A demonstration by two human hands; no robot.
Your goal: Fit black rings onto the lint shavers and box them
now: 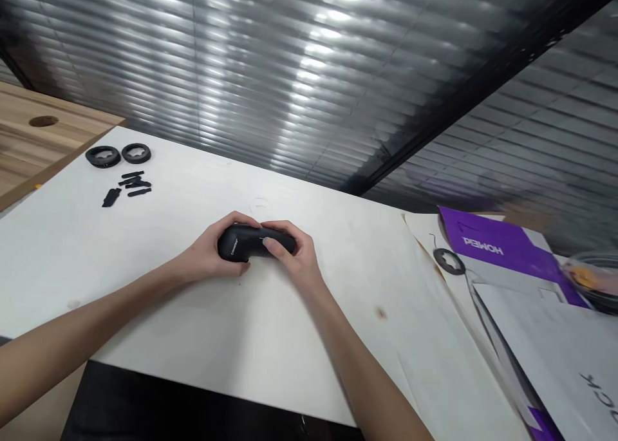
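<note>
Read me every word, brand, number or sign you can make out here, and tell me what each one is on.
"HOMEd", as best I can read it: on the purple panel.
"OCK": on the white packaging, cut off by the picture's right edge.
Small white print on the black device: too small and blurred to read.
I can make out no numbers.

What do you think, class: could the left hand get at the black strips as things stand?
Probably yes: only bare white table lies between the left hand and the black strips. Its grip is on the black device, though, so it would likely let go first.
</note>
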